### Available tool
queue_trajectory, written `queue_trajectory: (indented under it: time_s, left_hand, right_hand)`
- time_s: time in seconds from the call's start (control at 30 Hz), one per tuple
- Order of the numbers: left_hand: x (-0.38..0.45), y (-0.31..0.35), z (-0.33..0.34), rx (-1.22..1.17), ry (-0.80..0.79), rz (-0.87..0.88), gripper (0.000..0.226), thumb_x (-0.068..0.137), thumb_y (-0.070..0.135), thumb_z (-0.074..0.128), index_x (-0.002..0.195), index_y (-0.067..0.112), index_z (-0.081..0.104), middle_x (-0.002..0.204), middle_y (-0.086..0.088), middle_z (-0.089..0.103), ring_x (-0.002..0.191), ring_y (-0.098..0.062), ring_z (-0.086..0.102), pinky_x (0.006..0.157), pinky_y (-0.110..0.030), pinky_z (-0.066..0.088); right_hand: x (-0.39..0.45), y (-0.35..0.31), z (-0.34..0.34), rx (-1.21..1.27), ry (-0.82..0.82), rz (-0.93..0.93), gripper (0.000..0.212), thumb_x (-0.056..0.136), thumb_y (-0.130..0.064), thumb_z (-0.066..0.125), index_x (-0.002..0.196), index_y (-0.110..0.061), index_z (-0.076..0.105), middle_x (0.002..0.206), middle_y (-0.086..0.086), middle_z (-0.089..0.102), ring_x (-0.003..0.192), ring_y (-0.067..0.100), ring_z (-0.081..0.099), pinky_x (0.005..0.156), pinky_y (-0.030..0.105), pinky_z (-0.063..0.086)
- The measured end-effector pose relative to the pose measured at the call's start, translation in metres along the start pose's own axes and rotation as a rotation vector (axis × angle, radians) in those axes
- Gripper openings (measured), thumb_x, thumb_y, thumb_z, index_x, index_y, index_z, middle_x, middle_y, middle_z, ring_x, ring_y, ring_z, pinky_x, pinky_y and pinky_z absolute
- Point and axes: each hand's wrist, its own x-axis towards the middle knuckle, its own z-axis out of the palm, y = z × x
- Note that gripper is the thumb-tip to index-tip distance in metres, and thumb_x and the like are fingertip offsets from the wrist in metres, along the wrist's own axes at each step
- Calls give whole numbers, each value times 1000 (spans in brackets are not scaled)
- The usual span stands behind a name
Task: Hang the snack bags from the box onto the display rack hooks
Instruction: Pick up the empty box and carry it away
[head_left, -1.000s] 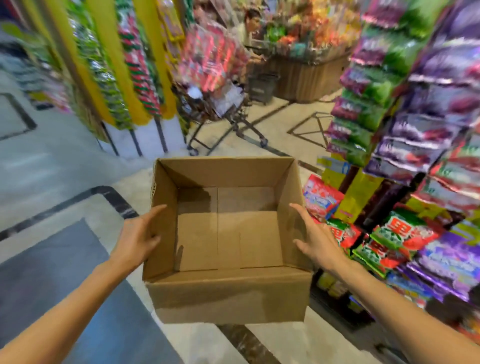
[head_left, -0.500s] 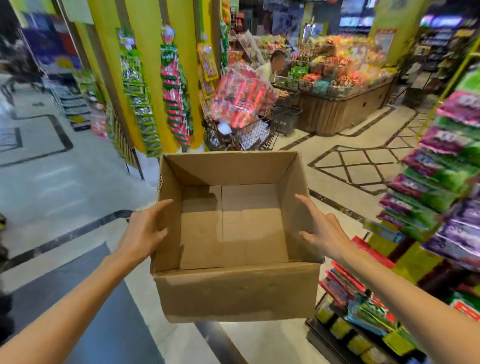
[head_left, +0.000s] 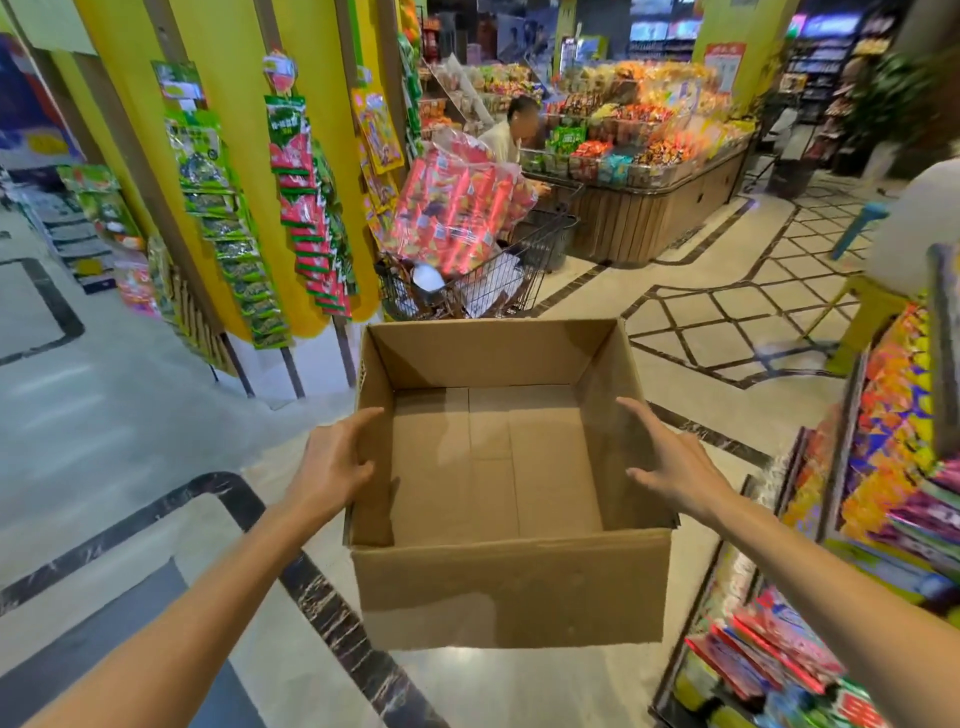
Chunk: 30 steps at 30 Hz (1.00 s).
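Note:
An open brown cardboard box (head_left: 498, 587) hangs in the air in front of me, and its inside is bare with no snack bags in it. My left hand (head_left: 332, 462) presses flat against its left wall, thumb over the rim. On the opposite wall my right hand (head_left: 670, 467) does the same, so the box is carried between both palms. The display rack (head_left: 836, 467) stands at the right edge, with colourful snack bags (head_left: 779, 644) hanging on its lower hooks.
A yellow pillar (head_left: 234, 156) with hanging snack strips stands ahead on the left. Behind the box is a wire shopping cart (head_left: 467, 286) piled with red bags. A person (head_left: 511, 130) sits by a wooden display island (head_left: 649, 213). Another person in white (head_left: 914, 223) is at the right.
My view has swung left and up, so the rack has slid to the right edge and more of the shop shows. The box stays between my hands, lifted slightly.

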Motion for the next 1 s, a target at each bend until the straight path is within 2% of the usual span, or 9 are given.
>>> queue_trajectory:
  time_s: [0.17, 0.3, 0.47, 0.57, 0.77, 1.0]
  left_hand:
    - [106, 8, 44, -4, -44, 22, 66, 75, -4, 68, 136, 12, 49, 125, -17, 60, 109, -31, 60, 93, -40, 49]
    - [199, 22, 80, 34, -86, 36, 65, 73, -2, 71, 134, 10, 51, 123, -19, 62, 108, -33, 61, 93, -40, 48]
    - [303, 58, 112, 35, -106, 81, 64, 70, -4, 71, 131, 9, 54, 117, -20, 64, 102, -35, 63, 89, -42, 49]
    - [361, 85, 131, 28, -122, 114, 62, 71, -5, 70, 130, 9, 55, 121, -19, 62, 107, -35, 60, 91, -41, 48]
    - [480, 137, 195, 18, -190, 221, 64, 70, -12, 64, 129, 9, 56, 123, -16, 62, 106, -31, 62, 91, -34, 49]
    - [633, 205, 279, -4, -332, 341, 65, 70, -10, 63, 131, 9, 53, 124, -14, 61, 105, -32, 62, 90, -37, 50]
  right_hand:
    - [98, 50, 4, -1, 7, 70, 87, 83, -11, 69, 144, -41, 15, 136, 13, 50, 117, 30, 53, 96, 45, 47]
    - [178, 93, -5, 1, -8, 122, 90, 82, -14, 71, 141, -47, 12, 130, 15, 52, 120, 32, 49, 97, 48, 47]
    - [261, 136, -31, -21, 32, 162, 89, 82, -14, 70, 145, -42, 12, 134, 11, 50, 118, 29, 52, 94, 44, 49]
    - [298, 165, -45, -13, 60, 198, 90, 82, -13, 70, 145, -41, 12, 139, 9, 46, 119, 31, 51, 96, 45, 48]
    - [367, 240, -74, -28, 107, 281, 92, 80, -12, 71, 146, -40, 12, 143, 7, 45, 114, 32, 56, 96, 42, 48]
    - [453, 323, -103, -28, 144, 437, 94, 78, -8, 70, 148, -33, 14, 148, 5, 39, 86, 26, 61, 83, 30, 46]
